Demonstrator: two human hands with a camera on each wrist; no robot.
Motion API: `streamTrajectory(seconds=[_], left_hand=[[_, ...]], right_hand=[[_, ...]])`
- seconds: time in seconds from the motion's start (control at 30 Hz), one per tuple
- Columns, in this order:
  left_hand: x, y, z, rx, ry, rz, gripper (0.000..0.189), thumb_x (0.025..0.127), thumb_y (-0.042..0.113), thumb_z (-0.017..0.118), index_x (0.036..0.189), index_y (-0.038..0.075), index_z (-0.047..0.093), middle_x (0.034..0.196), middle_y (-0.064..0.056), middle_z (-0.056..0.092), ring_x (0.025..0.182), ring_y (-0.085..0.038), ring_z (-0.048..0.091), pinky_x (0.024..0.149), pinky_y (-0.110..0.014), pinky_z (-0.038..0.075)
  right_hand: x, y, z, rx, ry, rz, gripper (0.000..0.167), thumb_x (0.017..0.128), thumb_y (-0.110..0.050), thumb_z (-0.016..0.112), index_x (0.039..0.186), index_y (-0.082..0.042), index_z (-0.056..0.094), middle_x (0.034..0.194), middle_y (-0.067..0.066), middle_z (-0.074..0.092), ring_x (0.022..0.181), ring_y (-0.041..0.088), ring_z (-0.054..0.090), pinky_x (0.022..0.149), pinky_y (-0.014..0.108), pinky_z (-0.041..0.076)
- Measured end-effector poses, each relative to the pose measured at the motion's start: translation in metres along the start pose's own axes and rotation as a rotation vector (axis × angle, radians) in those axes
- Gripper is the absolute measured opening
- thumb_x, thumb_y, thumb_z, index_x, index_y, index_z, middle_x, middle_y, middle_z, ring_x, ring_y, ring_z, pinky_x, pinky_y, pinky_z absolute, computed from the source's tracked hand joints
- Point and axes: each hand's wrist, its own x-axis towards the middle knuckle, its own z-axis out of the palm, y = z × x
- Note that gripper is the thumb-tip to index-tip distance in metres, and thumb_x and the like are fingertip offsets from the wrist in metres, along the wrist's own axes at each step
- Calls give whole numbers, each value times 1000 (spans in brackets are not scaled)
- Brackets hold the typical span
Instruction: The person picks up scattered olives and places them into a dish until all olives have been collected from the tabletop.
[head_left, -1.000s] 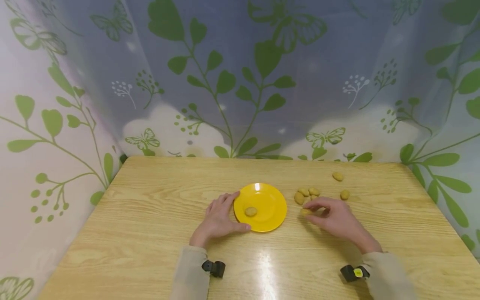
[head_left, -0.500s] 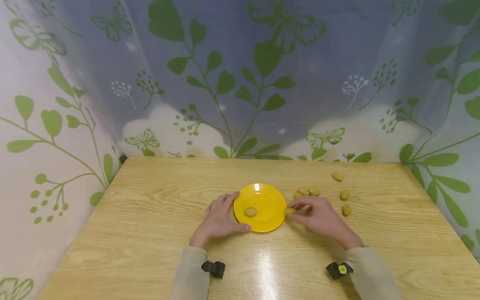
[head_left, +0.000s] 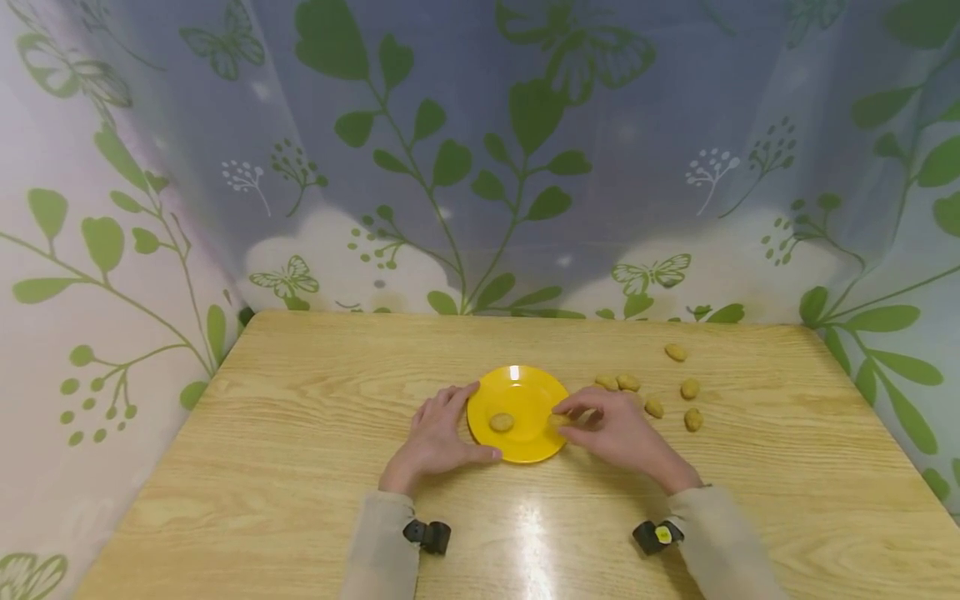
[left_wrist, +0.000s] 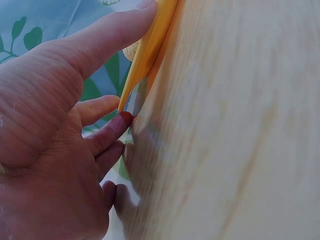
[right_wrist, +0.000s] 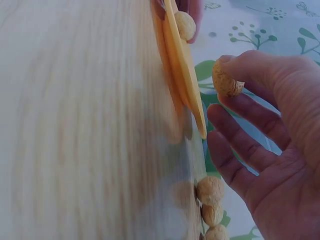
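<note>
A round yellow plate sits on the wooden table, with one walnut lying in its left part. My left hand holds the plate's left edge, thumb on the near rim and forefinger at the far rim. In the left wrist view the thumb lies over the plate's edge. Between thumb and fingertips, my right hand pinches a tan, wrinkle-shelled walnut above the plate's right side. Its other fingers spread past the rim.
Several loose walnuts lie on the table right of the plate, among them one walnut farthest back and another walnut near the right wrist. Some are partly hidden behind the right hand. A patterned curtain borders the table's back.
My right hand has carried the pinched walnut leftward from the loose group to over the plate's right side, uncovering walnuts behind it. The left hand and plate have stayed put.
</note>
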Motion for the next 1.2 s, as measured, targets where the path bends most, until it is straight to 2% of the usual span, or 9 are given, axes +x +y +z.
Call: streamTrajectory(seconds=[0.7, 0.87, 1.2], left_hand=[[1, -1, 0, 12, -5, 5, 105, 76, 51, 86, 161, 22, 32, 162, -14, 34, 150, -43, 29, 126, -63, 14], [0, -1, -1, 9, -3, 7, 105, 76, 51, 86, 161, 22, 32, 163, -14, 33, 150, -43, 28, 126, -64, 14], [0, 0, -1, 0, -3, 10, 105, 76, 50, 86, 161, 21, 31, 163, -15, 33, 150, -44, 28, 126, -64, 13]], right_hand=[[16, -20, 22, -13, -81, -32, 21, 89, -21, 79, 110, -25, 77, 105, -11, 75, 96, 10, 66, 82, 27, 55], [19, -22, 28, -31, -92, -61, 20, 90, -23, 79, 109, -24, 77, 105, -12, 75, 98, 8, 66, 88, 30, 54], [23, -23, 31, -40, -123, -44, 19, 90, -24, 79, 109, -26, 76, 109, -14, 75, 105, 11, 66, 97, 39, 53]])
